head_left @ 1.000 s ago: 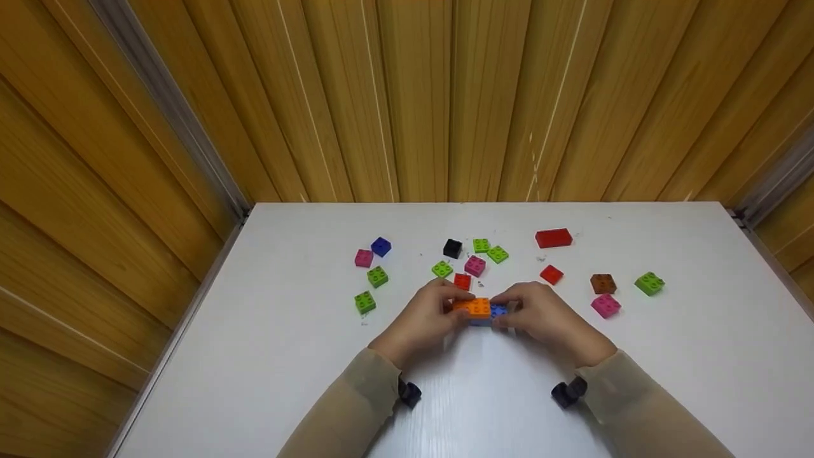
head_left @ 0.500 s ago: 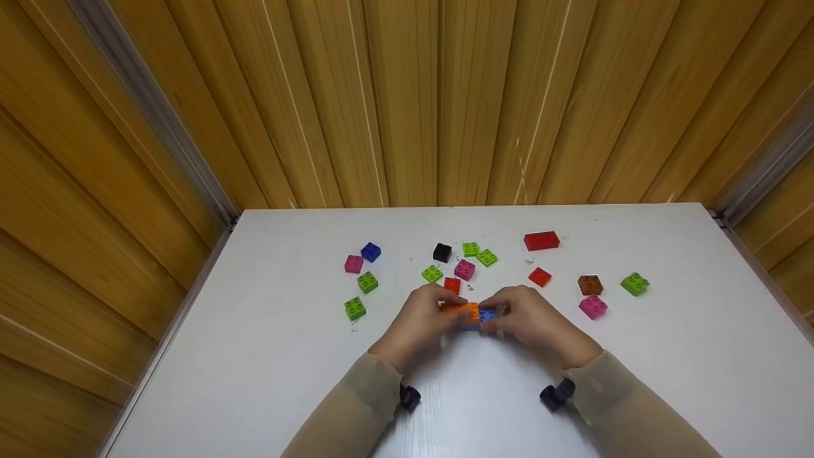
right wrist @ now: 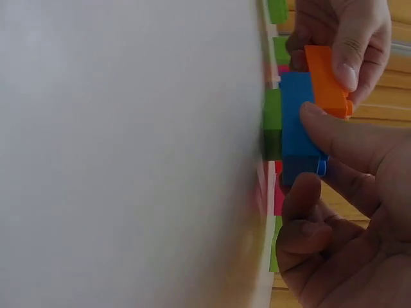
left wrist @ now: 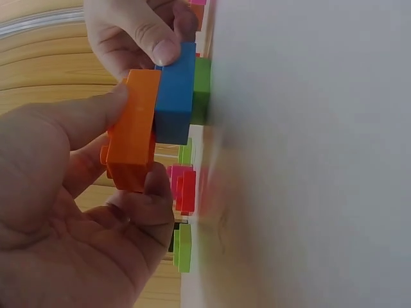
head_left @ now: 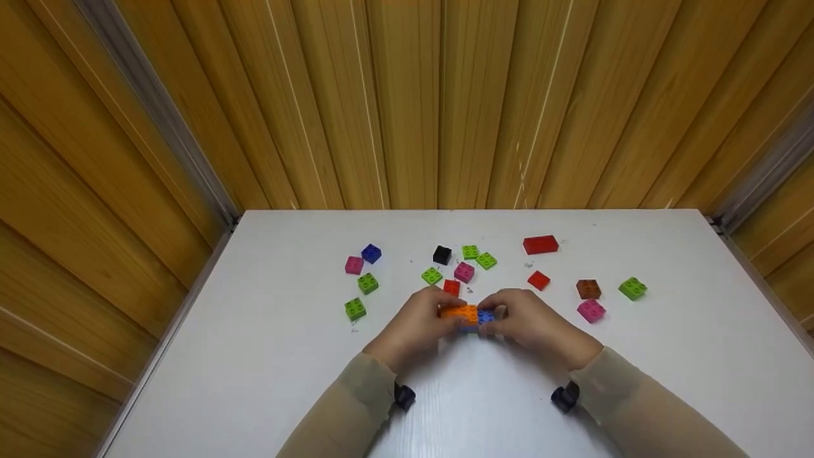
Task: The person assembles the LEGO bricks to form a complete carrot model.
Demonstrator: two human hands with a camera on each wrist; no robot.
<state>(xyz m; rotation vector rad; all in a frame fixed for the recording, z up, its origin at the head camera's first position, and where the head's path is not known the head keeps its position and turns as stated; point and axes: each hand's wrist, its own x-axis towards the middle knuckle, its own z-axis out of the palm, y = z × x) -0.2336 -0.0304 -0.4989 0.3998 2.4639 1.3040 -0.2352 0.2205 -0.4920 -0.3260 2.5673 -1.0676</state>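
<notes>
My left hand (head_left: 423, 321) grips an orange brick (left wrist: 136, 122) between thumb and fingers. That brick sits on top of a longer-looking blue brick (right wrist: 297, 122), overhanging its left end. With thumb and fingers my right hand (head_left: 531, 321) holds the blue brick near its right end. Beneath the blue one is a green brick (right wrist: 273, 125), low against the white table in both wrist views. A red brick (head_left: 452, 288) lies just beyond my left fingertips.
On the white table (head_left: 267, 381), loose bricks lie beyond the hands: a black brick (head_left: 442, 255), a long red brick (head_left: 540, 244), a brown brick (head_left: 588, 289), a dark blue brick (head_left: 371, 253) and several green and pink ones. A wood-look wall (head_left: 470, 127) stands behind the table.
The head view has shifted slightly, so everything appears a little further left and lower. Both hands keep their hold on the stacked bricks, which stay together with no clear other change.
</notes>
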